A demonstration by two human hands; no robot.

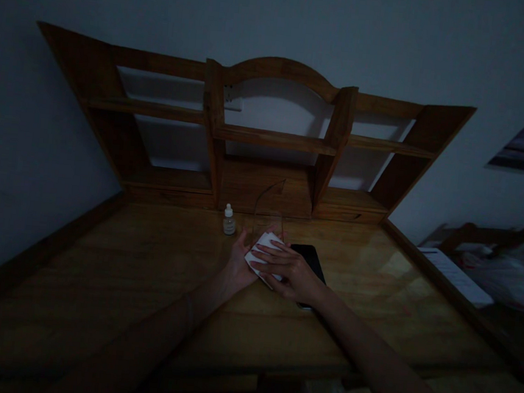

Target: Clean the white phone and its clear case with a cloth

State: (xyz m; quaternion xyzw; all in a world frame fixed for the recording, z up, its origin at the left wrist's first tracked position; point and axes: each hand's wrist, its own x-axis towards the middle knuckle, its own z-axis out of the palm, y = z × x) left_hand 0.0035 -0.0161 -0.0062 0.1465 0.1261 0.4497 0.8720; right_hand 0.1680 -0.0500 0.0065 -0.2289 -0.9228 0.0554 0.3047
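Observation:
In the dim light, a white, straight-edged sheet (267, 241), like a folded tissue or cloth, sits between my hands above the desk. My left hand (239, 265) supports it from below and the left side, its thumb up and its other fingers largely hidden. Across the top lies my right hand (290, 269), fingers together and pressed on the sheet. Just beyond the sheet shows a clear, thin-rimmed outline (270, 212) with a thin dark bent strip rising from it. It resembles eyeglasses, but the darkness leaves this uncertain. A black phone (310, 259) lies partly under my right hand.
A small dropper bottle (229, 221) with a white top stands left of my hands. Behind, a wooden shelf unit (267, 188) rises from the wooden desk (156, 254). Papers (454, 274) and a chair back (483, 238) are beyond the desk's right edge.

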